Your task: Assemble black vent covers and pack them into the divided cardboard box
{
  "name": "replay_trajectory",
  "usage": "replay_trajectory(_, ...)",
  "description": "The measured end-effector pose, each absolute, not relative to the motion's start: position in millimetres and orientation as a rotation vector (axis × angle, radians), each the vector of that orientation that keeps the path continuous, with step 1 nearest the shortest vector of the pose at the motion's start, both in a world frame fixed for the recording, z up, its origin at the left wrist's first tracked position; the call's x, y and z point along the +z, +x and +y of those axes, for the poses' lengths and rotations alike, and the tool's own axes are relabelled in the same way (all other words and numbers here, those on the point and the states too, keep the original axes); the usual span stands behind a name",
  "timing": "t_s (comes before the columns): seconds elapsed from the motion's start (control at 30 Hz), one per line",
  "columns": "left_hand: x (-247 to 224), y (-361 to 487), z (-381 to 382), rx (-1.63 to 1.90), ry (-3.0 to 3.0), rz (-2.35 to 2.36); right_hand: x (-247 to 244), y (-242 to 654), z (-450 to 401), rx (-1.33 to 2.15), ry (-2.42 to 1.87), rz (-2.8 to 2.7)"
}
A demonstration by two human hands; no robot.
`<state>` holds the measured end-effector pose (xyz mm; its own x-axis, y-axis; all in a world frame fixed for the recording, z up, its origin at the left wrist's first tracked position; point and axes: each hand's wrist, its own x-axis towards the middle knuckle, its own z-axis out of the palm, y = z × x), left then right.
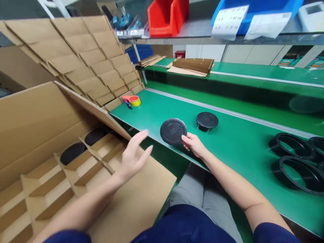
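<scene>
My right hand (193,143) pinches the right edge of a round black lid (173,131), held over the front edge of the green table (157,113). Thumb and fingers of my left hand (134,153) are spread with nothing between them, left of the lid and above the flap of an open cardboard box (149,175). Two black round pieces (73,153) lie in compartments of that box. Behind the held lid, to the right, another black round piece with a lid on top (207,120) rests on the table.
Several black rings (298,173) lie at the table's right. A tape dispenser (132,101) sits at its far left, beside stacked cardboard dividers (88,57). Overhead, a shelf holds a red bin (167,20) and a blue bin (255,17). Folded cardboard (193,65) lies farther back.
</scene>
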<state>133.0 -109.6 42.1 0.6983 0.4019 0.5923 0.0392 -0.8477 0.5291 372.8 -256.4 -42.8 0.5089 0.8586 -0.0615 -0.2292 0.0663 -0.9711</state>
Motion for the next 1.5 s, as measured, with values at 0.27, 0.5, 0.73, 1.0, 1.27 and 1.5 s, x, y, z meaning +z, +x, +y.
replay_trajectory(0.27, 19, 237, -132, 0.628, 1.836, 0.506, -35, 366, -298, 0.879, -1.346, -0.933)
replay_trajectory(0.5, 22, 255, -157, 0.748, 2.015, 0.571, -37, 367, -314, 0.685, -1.347, -1.026)
replay_trajectory(0.73, 27, 264, -164, 0.656, 1.996, 0.459, -38, 381, -323, 0.695, -1.262, -0.918)
replay_trajectory(1.0, 31, 272, -175, 0.758, 2.097, 0.522, -40, 385, -322, 0.784, -1.167, -0.884)
replay_trajectory(1.27, 13, 267, -169, 0.815, 2.018, 0.526, -41, 387, -322, 0.824, -1.212, -0.864)
replay_trajectory(1.5, 27, 271, -176, 0.691, 2.284, 0.519, -43, 382, -323, 0.816, -1.228, -0.960)
